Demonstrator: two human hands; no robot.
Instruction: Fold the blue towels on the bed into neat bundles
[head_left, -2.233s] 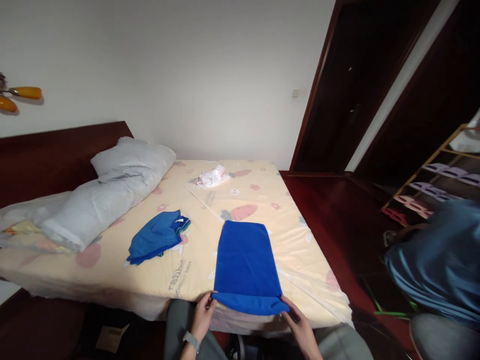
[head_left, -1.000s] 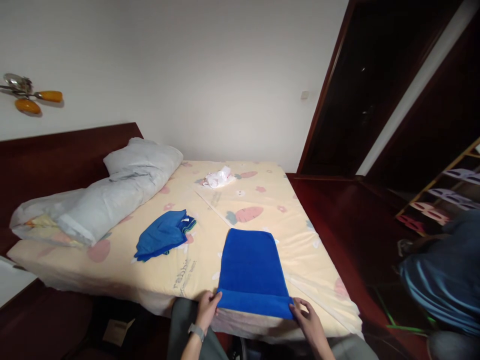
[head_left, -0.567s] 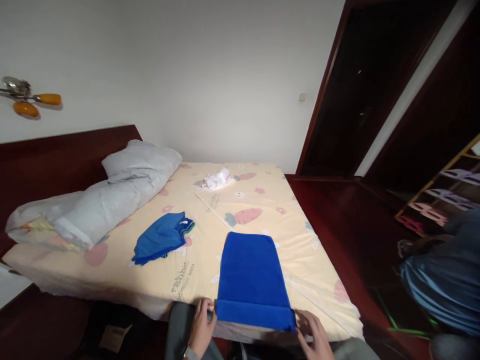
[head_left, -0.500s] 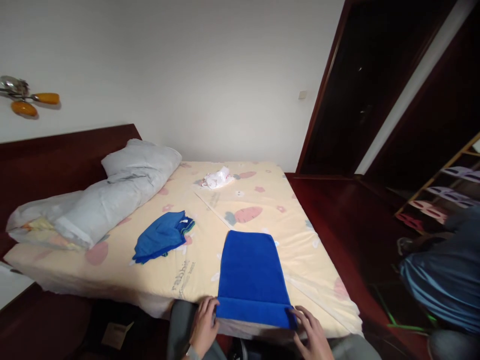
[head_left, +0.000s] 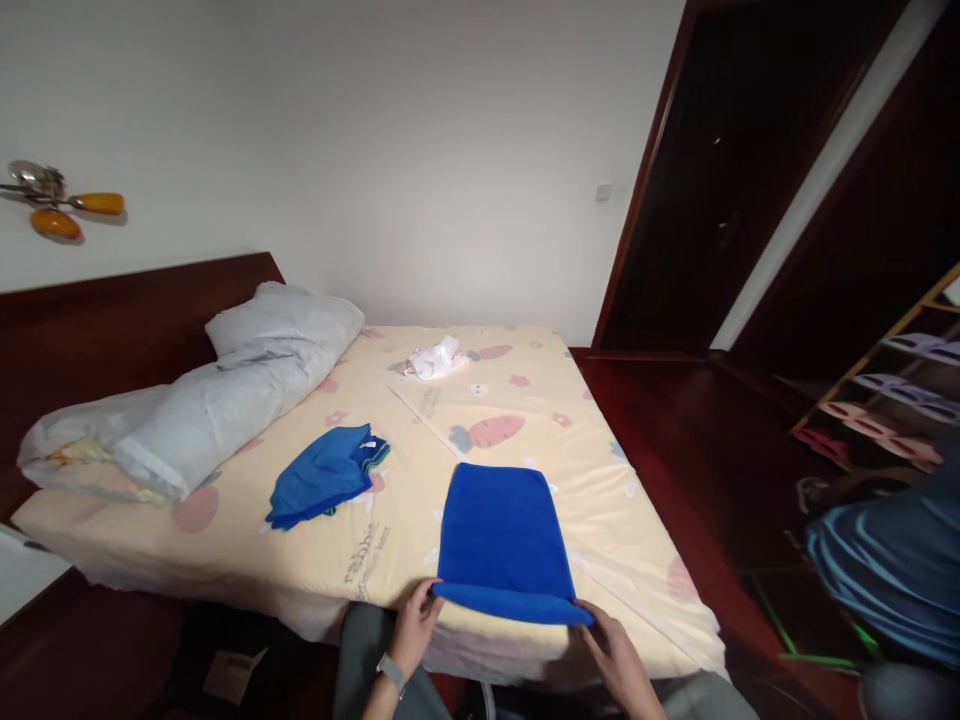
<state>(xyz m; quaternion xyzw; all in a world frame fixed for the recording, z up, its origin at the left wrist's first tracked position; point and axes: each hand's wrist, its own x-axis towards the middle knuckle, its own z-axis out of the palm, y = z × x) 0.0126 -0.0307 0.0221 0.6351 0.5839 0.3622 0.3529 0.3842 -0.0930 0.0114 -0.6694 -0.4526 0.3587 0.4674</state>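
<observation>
A bright blue towel point(head_left: 501, 535) lies flat on the near part of the bed point(head_left: 525, 410), folded into a long rectangle. Its near edge is lifted off the mattress. My left hand point(head_left: 415, 620) pinches the near left corner. My right hand point(head_left: 611, 650) pinches the near right corner. A watch band shows on my left wrist.
A pile of folded blue cloths point(head_left: 324, 473) sits to the left on the bed. Grey pillows point(head_left: 225, 385) lie by the dark headboard. A crumpled white item point(head_left: 435, 358) rests at the far end. A person in blue point(head_left: 892, 560) is at the right, near a shoe rack point(head_left: 885, 390).
Both hands have raised the towel's near edge off the mattress, where half a second ago it hung over the bed's edge. The head view shifted slightly.
</observation>
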